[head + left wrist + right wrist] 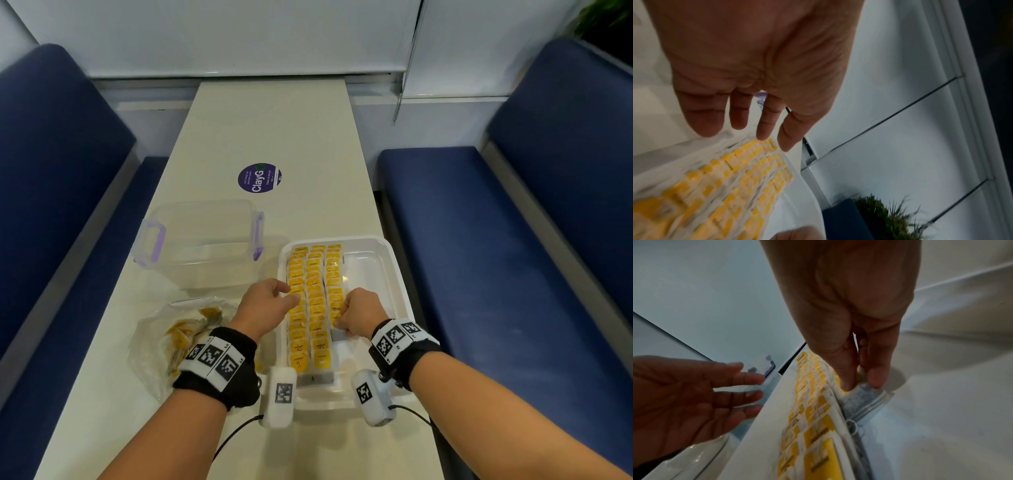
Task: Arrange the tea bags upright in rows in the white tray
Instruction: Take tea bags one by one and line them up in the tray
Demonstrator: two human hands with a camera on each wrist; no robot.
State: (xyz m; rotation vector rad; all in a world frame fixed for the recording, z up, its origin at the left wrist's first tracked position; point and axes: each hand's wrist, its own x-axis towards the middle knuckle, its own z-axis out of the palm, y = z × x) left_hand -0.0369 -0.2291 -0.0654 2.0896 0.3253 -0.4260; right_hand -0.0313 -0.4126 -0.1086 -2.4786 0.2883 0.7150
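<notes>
Standing upright in three rows, yellow tea bags (310, 301) fill the left half of the white tray (394, 274); the two left rows run nearly the tray's full length, the third row ends short of the near end. Tray position: on the cream table (267, 137), right of centre, near the person.

Right hand (358, 317): inside the tray at the near end of the third row, thumb and fingers (877, 379) pinched together on a small stack of tea bags whose grey-white undersides show in the right wrist view; the stack leans against the row.

Left hand (265, 301): at the tray's left rim, fingers spread and relaxed, holding nothing; its fingertips (764, 129) hover just above the left row in the left wrist view, and contact cannot be told through the blur.

Other items:
- Clear plastic container (202, 236) with purple clip handles, on the table just left of and behind the tray.
- Clear plastic bag (178, 332) holding more yellow tea bags, on the table left of the tray, partly under the left wrist.
- Round purple sticker (259, 178) reading "ClayGo", further up the table.
- Blue bench seats (479, 240) on both sides of the table.
- Black wristbands with white marker blocks on both wrists.
</notes>
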